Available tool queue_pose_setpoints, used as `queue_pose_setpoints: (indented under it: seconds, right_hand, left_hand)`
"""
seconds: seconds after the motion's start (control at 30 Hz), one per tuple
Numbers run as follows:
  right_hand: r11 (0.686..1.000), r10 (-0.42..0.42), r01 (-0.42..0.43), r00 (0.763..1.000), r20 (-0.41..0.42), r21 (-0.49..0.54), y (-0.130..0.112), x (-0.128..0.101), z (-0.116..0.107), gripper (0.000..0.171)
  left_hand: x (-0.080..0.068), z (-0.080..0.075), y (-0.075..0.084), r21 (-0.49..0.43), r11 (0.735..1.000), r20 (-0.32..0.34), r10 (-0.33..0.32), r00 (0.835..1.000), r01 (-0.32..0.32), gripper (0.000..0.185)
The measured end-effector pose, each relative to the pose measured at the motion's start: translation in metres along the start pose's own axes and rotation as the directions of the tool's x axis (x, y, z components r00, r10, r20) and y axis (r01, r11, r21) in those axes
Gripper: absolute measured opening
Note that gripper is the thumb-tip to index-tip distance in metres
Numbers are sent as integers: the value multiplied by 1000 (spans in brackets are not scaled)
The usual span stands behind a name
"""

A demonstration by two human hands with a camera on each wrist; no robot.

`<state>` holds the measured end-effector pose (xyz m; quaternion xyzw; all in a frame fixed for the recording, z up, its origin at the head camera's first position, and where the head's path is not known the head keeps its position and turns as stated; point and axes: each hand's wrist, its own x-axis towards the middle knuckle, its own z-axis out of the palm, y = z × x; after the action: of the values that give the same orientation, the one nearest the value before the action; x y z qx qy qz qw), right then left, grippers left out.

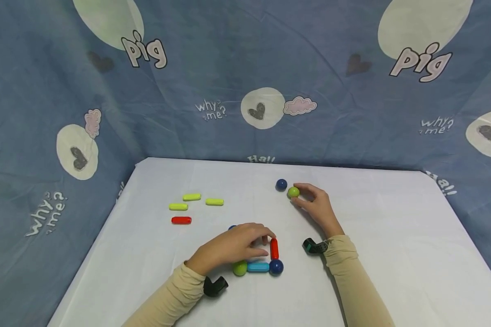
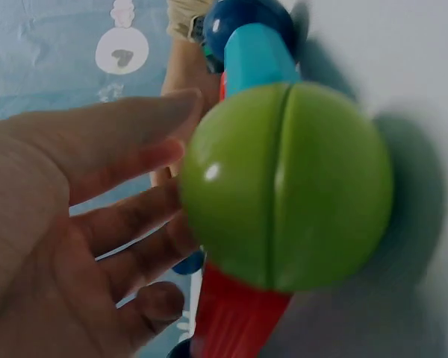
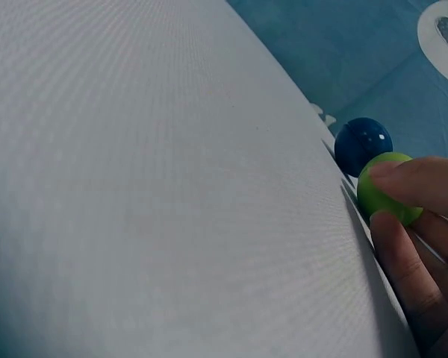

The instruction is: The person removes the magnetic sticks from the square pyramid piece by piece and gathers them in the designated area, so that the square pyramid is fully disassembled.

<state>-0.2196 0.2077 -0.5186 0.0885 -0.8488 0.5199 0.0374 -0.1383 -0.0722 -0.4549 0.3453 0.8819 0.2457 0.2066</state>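
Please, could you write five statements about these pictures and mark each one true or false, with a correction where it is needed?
1. The right hand pinches a green ball. True.
2. Five yellow-green rods are visible. False: three yellow-green rods are visible.
3. The light-blue rod lies between another green ball and a dark blue ball. True.
4. Both wrists are bare. False: each wrist wears a black device.
5. The table surface is red. False: the table is white.
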Motion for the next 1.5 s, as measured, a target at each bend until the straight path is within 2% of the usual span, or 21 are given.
queue_pose_setpoints:
  seconds: [0.13,0.33,0.47,0.63,0.87,1.1,1.2,1.33,1.5]
  right_hand:
    - [1000,13,-13,1000,-1,8,0,1,0,46]
    - [1000,31,-30,999,-13,5,-3,0,-1,46]
    - [999,39,-38,999,-20,17,-3,-2,-1,46]
    - [999,39,-38,999,-21,20,-4,-2,-1,46]
    - [999,33,-33,999,-24,13,-3,-1,0,47]
    - [998,47,-45,998,-30,38,-8,-3,-1,45]
    - [998,36,-34,999,-41,56,-2,-2,-1,46]
    - [984,31,-15,996,-86,177,-1,-3,-1,43]
    - [928,23,70,970,-243,365,-3,-5,1,34]
  left_hand:
    - [-3,-6,-1,46,994,-88,-90,992,94,44]
    - [-4,-12,-6,123,951,-211,-255,943,285,43]
    - [-3,-12,-9,166,926,-229,-298,927,339,37]
    - [-2,-10,-11,179,926,-230,-290,929,333,24]
    - [-2,-11,-12,158,944,-257,-245,935,290,18]
    - [-4,-13,-8,67,971,-334,-196,922,230,23]
    - [-4,-14,-8,41,977,-353,-184,917,211,22]
    - [-3,-15,-10,3,974,-338,-213,917,227,20]
    - [-2,-16,-15,-10,963,-332,-256,908,268,21]
